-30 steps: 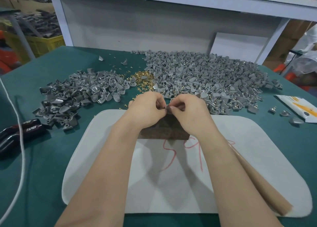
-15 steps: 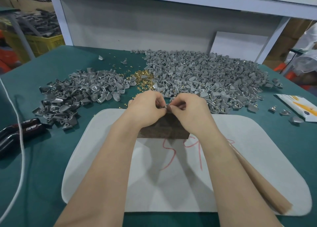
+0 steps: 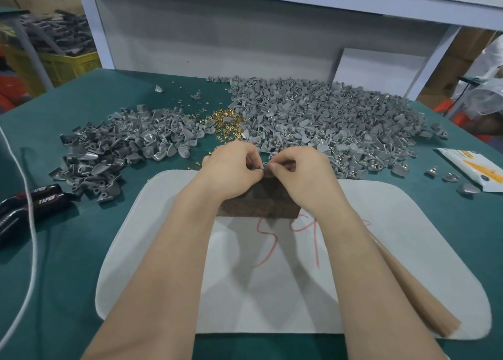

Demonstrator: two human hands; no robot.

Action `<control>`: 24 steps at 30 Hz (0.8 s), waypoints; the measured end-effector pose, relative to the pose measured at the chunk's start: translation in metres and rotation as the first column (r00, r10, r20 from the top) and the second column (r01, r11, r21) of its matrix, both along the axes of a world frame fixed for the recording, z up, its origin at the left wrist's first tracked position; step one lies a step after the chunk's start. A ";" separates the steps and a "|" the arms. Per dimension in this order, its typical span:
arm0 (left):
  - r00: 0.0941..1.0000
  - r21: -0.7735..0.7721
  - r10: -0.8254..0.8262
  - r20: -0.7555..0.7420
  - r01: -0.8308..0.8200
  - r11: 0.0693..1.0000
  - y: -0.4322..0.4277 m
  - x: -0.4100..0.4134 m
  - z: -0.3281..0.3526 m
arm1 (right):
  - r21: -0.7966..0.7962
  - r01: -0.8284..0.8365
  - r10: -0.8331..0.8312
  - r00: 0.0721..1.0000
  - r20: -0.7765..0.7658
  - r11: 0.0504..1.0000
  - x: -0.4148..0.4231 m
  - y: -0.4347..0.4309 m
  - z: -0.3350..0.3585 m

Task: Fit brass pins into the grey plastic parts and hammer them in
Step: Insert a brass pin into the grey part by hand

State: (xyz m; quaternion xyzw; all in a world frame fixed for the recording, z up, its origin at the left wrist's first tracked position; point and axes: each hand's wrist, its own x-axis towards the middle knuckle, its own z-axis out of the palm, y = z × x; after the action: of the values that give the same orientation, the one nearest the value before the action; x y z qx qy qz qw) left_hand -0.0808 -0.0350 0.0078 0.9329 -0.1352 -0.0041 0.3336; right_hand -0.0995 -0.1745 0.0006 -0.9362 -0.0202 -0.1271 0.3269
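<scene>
My left hand point(image 3: 231, 169) and my right hand point(image 3: 302, 174) meet fingertip to fingertip over a dark brown block point(image 3: 261, 201). Between them they pinch one small grey plastic part point(image 3: 263, 167); which fingers carry a brass pin I cannot tell. A little heap of brass pins point(image 3: 227, 124) lies just beyond the hands. A large pile of grey parts point(image 3: 326, 120) spreads to the right of it, a smaller grey pile point(image 3: 117, 147) to the left.
The block stands on a white mat point(image 3: 152, 250) with red writing, on a green tabletop point(image 3: 68, 278). A wooden hammer handle point(image 3: 419, 297) lies under my right forearm. Black pliers point(image 3: 30, 204) and a white cord point(image 3: 30, 237) lie left, a white packet point(image 3: 473, 169) right.
Both hands have stayed together over the block with only slight finger movement on the small part. Nothing else on the table has moved.
</scene>
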 end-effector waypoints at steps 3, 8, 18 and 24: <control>1.000 -0.004 0.001 -0.003 -0.001 1.000 0.000 0.000 0.000 | -0.031 -0.002 0.003 1.000 0.013 1.000 0.000 0.002 -0.001; 1.000 0.000 0.005 -0.006 -0.005 1.000 -0.001 0.000 0.000 | -0.055 -0.009 0.013 0.997 0.071 0.998 0.000 0.001 -0.005; 1.000 -0.006 0.010 -0.018 -0.010 1.000 0.000 -0.001 0.001 | -0.007 0.008 -0.007 0.995 0.095 1.000 -0.001 0.003 -0.007; 1.000 0.003 0.008 -0.017 -0.008 1.000 0.000 -0.001 0.001 | 0.077 -0.004 -0.002 0.997 0.081 0.997 -0.001 -0.001 -0.006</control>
State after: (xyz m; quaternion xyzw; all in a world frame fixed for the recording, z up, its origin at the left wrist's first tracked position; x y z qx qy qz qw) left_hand -0.0820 -0.0352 0.0088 0.9339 -0.1284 -0.0109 0.3336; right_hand -0.1000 -0.1751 -0.0058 -0.9169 -0.0288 -0.1656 0.3619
